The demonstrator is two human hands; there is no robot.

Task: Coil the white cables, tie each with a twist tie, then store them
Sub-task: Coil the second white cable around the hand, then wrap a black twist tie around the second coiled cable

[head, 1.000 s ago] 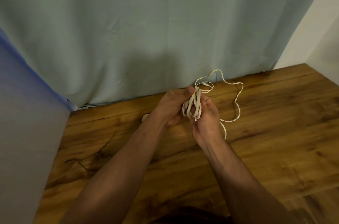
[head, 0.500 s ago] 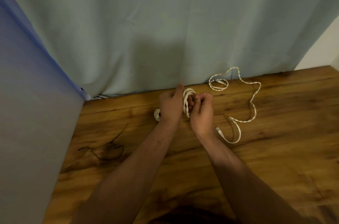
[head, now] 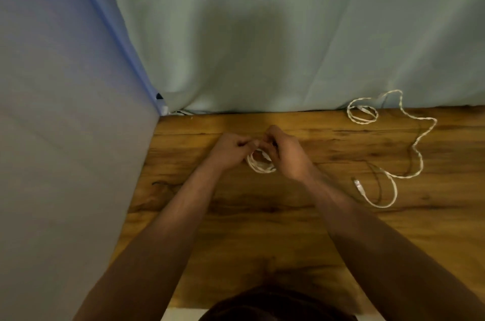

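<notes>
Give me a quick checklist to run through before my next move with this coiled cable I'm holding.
1. Both hands on the coil: ok. Left hand and right hand pinch the top of the coiled cable.
2. Loops gathered: ok, one compact bundle.
3. Twist tie fastened round it: cannot tell, fingers cover that spot.
4. Second cable coiled: not ok, it sprawls loose on the table to the right.
5. Storage place at hand: cannot tell, none in view.

Left hand (head: 231, 154), right hand (head: 286, 155) around cable (head: 258, 168)
</notes>
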